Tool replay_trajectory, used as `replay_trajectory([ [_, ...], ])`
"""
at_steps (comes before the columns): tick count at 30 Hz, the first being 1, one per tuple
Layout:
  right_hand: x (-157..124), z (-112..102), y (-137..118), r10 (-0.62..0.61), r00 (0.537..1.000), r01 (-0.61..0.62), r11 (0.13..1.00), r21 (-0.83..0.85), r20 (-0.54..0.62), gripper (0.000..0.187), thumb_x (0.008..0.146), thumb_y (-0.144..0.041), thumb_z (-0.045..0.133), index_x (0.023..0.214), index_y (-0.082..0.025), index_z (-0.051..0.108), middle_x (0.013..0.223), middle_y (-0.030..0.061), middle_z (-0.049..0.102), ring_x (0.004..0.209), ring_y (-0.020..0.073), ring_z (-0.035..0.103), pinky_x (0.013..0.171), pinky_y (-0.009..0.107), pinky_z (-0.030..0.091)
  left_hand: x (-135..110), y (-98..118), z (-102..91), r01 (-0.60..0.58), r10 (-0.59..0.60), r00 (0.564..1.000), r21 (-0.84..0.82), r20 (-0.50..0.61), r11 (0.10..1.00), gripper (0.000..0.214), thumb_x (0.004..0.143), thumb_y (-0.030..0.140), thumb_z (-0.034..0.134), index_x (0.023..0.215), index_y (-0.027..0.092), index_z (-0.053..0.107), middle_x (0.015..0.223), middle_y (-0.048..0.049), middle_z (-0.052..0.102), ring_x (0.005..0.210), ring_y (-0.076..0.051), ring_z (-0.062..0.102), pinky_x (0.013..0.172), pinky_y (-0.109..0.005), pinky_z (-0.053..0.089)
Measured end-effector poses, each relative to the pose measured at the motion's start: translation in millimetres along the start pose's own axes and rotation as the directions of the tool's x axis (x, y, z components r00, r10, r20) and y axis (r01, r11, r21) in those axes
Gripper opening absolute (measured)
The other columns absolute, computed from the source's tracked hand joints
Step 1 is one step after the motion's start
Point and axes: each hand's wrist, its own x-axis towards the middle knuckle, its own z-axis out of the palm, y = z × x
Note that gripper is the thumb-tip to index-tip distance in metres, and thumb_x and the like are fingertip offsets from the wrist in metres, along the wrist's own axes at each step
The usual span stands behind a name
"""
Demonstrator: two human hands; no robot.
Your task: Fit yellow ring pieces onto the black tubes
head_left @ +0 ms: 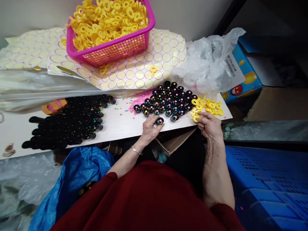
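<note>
Near edge of tabletop: left hand clamped on mouth-up black cup; yellow ring rightward, apparently pinched by right hand.

The pink basket is partly cut off. Below and right of it, the right hand partly covers a yellow ring.

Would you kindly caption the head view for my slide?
Left hand holds a black cup; right hand touches a yellow ring.
</note>
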Motion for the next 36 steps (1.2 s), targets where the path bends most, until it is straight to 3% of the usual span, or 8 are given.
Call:
replay_trajectory([
  [4,-15,9,-2,-0.154,0.987,0.156,0.987,-0.037,0.052,0.022,0.052,-0.024,0.075,0.066,-0.017,0.059,0.054,-0.0049,0.051,0.040,0.0038,0.037,0.035,0.019,0.026,-1,0,1.5,0.034,-0.034,0.999,-0.025,-0.012,0.999,0.036,0.065,0.028,0.072,0.098,0.019,0.065,0.086,-0.0026,0.066,0.069,-0.012,0.058,0.065,-0.026,0.049],
  [7,-34,30,-1,-0.361,0.928,0.373,0.900,-0.226,0.093,0.018,0.063,-0.029,0.072,0.073,-0.020,0.061,0.059,-0.0041,0.054,0.044,0.0072,0.043,0.042,0.023,0.037,-2,-1,2.5,0.058,-0.059,0.998,-0.047,-0.008,0.997,0.039,0.063,0.027,0.073,0.100,0.019,0.064,0.085,-0.0017,0.065,0.065,-0.011,0.055,0.064,-0.025,0.049],
  [10,-50,60,7,-0.601,0.766,0.624,0.610,-0.488,0.228,0.006,0.077,-0.027,0.060,0.078,-0.021,0.060,0.071,0.0011,0.061,0.058,0.0125,0.054,0.056,0.028,0.046,-1,-1,2.2,0.057,-0.056,0.998,-0.055,0.025,0.997,0.033,0.062,0.028,0.075,0.092,0.019,0.065,0.084,-0.0020,0.064,0.069,-0.012,0.055,0.065,-0.026,0.048],
  [13,-57,86,21,-0.683,0.576,0.775,0.281,-0.566,0.449,0.014,0.084,-0.020,0.046,0.085,-0.020,0.060,0.086,0.0087,0.066,0.078,0.0184,0.061,0.071,0.032,0.050,-1,-1,1.4,0.039,-0.036,0.998,-0.051,0.048,0.998,0.026,0.063,0.026,0.074,0.086,0.019,0.066,0.080,-0.0017,0.063,0.072,-0.014,0.055,0.066,-0.026,0.047],
  [17,-62,100,37,-0.664,0.463,0.829,0.089,-0.553,0.587,0.023,0.086,-0.017,0.041,0.095,-0.017,0.062,0.097,0.0129,0.067,0.085,0.0209,0.062,0.077,0.034,0.050,0,-1,1.2,0.006,-0.005,0.999,-0.029,0.036,1.000,0.014,0.064,0.020,0.069,0.078,0.018,0.064,0.067,0.0014,0.056,0.065,-0.012,0.051,0.061,-0.025,0.043],
  [23,-67,98,35,-0.630,0.468,0.824,0.058,-0.564,0.619,0.019,0.087,-0.022,0.049,0.096,-0.019,0.065,0.104,0.0118,0.066,0.085,0.0214,0.060,0.078,0.035,0.050,0,0,2.3,-0.012,0.013,0.999,-0.016,0.035,1.000,0.008,0.067,0.013,0.062,0.074,0.018,0.061,0.065,0.0013,0.056,0.063,-0.011,0.049,0.060,-0.024,0.042],
  [30,-62,98,35,-0.599,0.561,0.803,0.224,-0.553,0.572,0.017,0.088,-0.028,0.051,0.098,-0.021,0.063,0.102,0.0093,0.067,0.093,0.0223,0.060,0.083,0.038,0.050,-1,-2,-3.0,-0.024,0.032,0.994,-0.071,0.106,0.997,0.016,0.065,0.013,0.062,0.079,0.017,0.066,0.080,-0.0032,0.065,0.073,-0.014,0.058,0.068,-0.027,0.048],
  [36,-61,101,33,-0.599,0.544,0.821,0.235,-0.521,0.587,0.022,0.088,-0.027,0.050,0.105,-0.018,0.061,0.099,0.0106,0.067,0.092,0.0227,0.060,0.083,0.038,0.049,2,8,-17.2,0.225,-0.188,0.972,-0.336,0.139,0.915,0.018,0.072,0.018,0.058,0.083,0.016,0.072,0.085,-0.0051,0.069,0.077,-0.015,0.062,0.073,-0.028,0.050],
])
